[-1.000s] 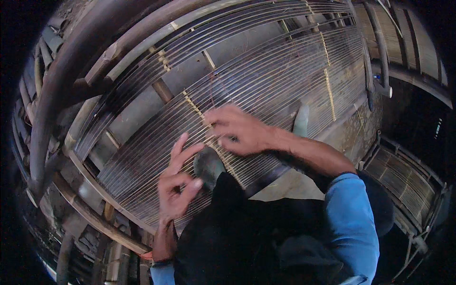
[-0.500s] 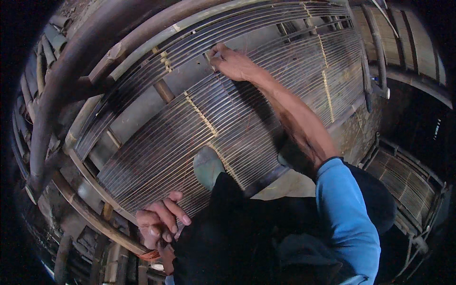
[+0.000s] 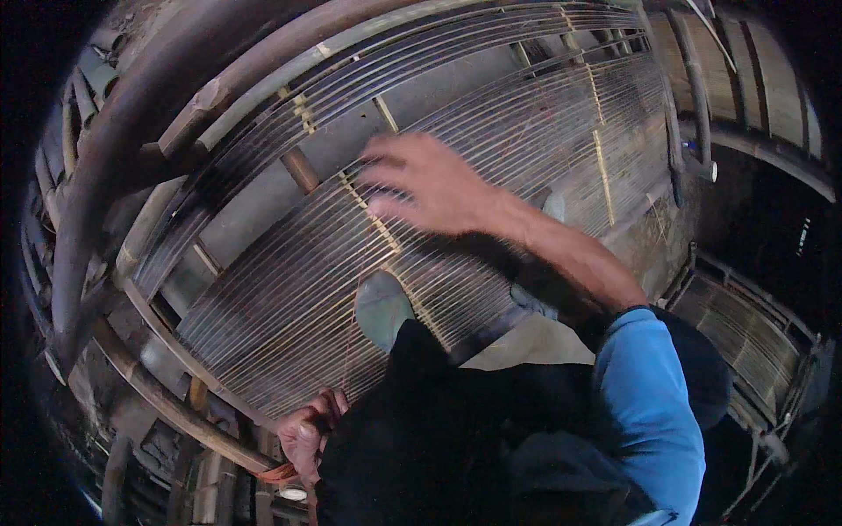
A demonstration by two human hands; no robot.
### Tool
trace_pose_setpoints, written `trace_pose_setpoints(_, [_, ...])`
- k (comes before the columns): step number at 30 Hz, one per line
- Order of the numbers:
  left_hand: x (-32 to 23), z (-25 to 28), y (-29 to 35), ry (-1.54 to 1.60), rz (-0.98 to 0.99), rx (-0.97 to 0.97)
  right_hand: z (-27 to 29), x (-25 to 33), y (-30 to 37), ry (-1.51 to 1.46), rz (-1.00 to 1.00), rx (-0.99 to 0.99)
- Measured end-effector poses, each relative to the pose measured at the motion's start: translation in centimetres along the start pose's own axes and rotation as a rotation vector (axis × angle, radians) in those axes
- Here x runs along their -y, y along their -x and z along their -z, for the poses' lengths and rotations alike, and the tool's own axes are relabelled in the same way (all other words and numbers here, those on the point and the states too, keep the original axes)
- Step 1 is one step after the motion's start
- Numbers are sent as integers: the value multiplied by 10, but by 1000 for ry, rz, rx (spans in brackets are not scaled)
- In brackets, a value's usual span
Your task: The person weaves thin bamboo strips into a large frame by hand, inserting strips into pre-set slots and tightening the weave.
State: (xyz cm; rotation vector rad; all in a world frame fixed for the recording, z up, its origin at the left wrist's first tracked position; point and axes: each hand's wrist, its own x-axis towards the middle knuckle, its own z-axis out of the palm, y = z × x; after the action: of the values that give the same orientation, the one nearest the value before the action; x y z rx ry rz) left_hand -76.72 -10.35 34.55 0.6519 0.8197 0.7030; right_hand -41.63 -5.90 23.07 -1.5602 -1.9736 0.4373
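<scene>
A wide rack of thin bamboo strips (image 3: 263, 316), tied across with yellowish bindings (image 3: 603, 175), lies in front of me. Over its middle hovers my right hand (image 3: 430, 186), fingers spread and blurred by motion, with no object visible in it. Low at the left, beside the rack's near edge, my left hand (image 3: 305, 431) is closed with its fingers curled. A fine red thread (image 3: 353, 324) runs from that hand up across the strips. Below the left hand, an orange-red bundle of strands (image 3: 279, 474) shows; whether the hand touches it is unclear.
Thick dark poles (image 3: 96, 167) frame the far left. A bamboo rail (image 3: 171, 408) curves along the near left. The greenish toe of my shoe (image 3: 383, 311) rests at the strips. Another slatted rack (image 3: 745, 342) stands at the right.
My right hand has let go at the far strips and drawn back nearer, its fingers now spread. My left hand has curled tighter and shifted slightly right and down.
</scene>
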Motion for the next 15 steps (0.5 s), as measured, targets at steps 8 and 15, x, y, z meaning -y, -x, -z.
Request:
trace_pose_setpoints(8, [-8, 11, 9, 8, -29, 15, 1, 57, 31, -271, -42, 266])
trace_pose_setpoints(15, [44, 37, -9, 364, 416, -386, -7, 49, 33, -219, 50, 270])
